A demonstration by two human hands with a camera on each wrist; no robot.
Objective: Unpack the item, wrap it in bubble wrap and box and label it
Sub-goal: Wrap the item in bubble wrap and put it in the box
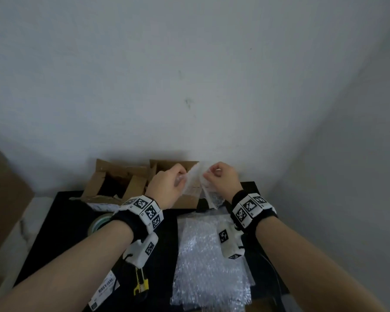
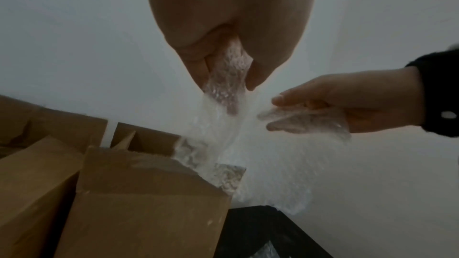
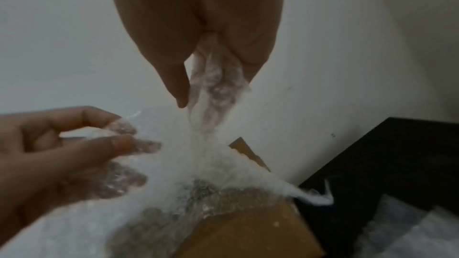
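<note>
Both hands are raised over the back of the black table [image 1: 61,221], each pinching the top edge of one sheet of bubble wrap [image 1: 195,180]. My left hand [image 1: 167,185] grips its left part between thumb and fingers, and my right hand [image 1: 221,180] grips its right part. The sheet [image 2: 218,125] hangs down in front of an open cardboard box [image 1: 185,199] and is spread between the hands [image 3: 206,160]. Whether anything is inside the wrap cannot be told. The item itself is not visible.
A second, torn-open cardboard box [image 1: 113,183] stands at the back left. More bubble wrap [image 1: 209,262] lies flat on the table near me. A tape roll [image 1: 99,224], a yellow utility knife [image 1: 141,282] and a label sheet [image 1: 104,289] lie at the left. Walls close off the back and right.
</note>
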